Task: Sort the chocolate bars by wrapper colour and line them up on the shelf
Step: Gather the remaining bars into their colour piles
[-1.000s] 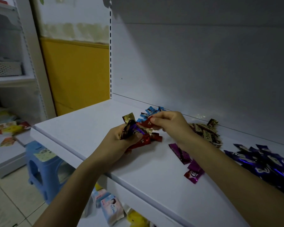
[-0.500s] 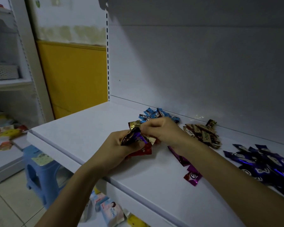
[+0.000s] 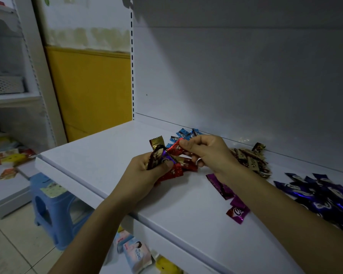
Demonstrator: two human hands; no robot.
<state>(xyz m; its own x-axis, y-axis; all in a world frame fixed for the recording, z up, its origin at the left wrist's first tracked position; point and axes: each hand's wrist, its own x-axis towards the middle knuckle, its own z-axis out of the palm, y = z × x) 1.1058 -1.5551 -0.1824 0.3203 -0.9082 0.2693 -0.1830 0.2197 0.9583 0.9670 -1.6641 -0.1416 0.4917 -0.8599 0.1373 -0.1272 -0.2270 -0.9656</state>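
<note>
Sorting partly done: blue heap [image 3: 183, 135] and brown heap [image 3: 249, 162] at the shelf's [image 3: 107, 155] back edge, magenta bars [image 3: 222, 187] mid-shelf and purple heap [image 3: 325, 192] towards its right edge lie unaligned, while the left hand [image 3: 143, 175] grips a mixed bunch [image 3: 160, 158] and the right hand [image 3: 208, 153] pinches a red bar [image 3: 174, 149].

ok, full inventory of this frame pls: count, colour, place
shelf: one, white, across the frame
blue bars: several, light blue, at the back wall behind the right hand
brown bars: a pile, brown and gold, at the back, right of the hands
purple bars: a pile, dark purple, far right
magenta bars: a few, magenta, by the right forearm
red bars: a few, red, between the hands
stool: one, blue, floor at left
wipe packs: a few, pale, below the shelf
left hand: grips a mixed bunch
right hand: pinches a red bar
</note>
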